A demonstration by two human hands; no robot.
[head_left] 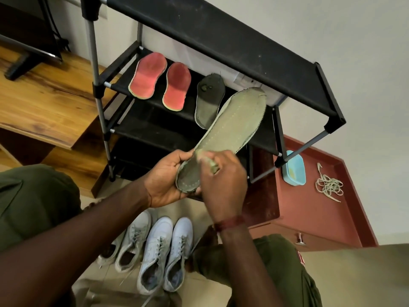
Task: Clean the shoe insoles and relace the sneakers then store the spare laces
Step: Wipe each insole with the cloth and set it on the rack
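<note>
My left hand [168, 176] grips the heel end of a worn grey-green insole [234, 120] that points up and right in front of the rack. My right hand [221, 185] pinches a small greenish cloth or pad [209, 161] against the insole near its heel. Two red insoles [148, 76] [177, 86] and a dark grey insole [209, 98] lie side by side on a shelf of the black shoe rack [221, 38]. Two pairs of pale sneakers [163, 251] [128, 242] stand on the floor below my hands. A bundle of beige laces [329, 185] lies on the red-brown cabinet.
A light blue tub [294, 168] sits on the red-brown cabinet [309, 209] beside the rack's right leg. A wooden table [44, 103] with a dark screen stand is at the left. My knees in olive trousers frame the sneakers.
</note>
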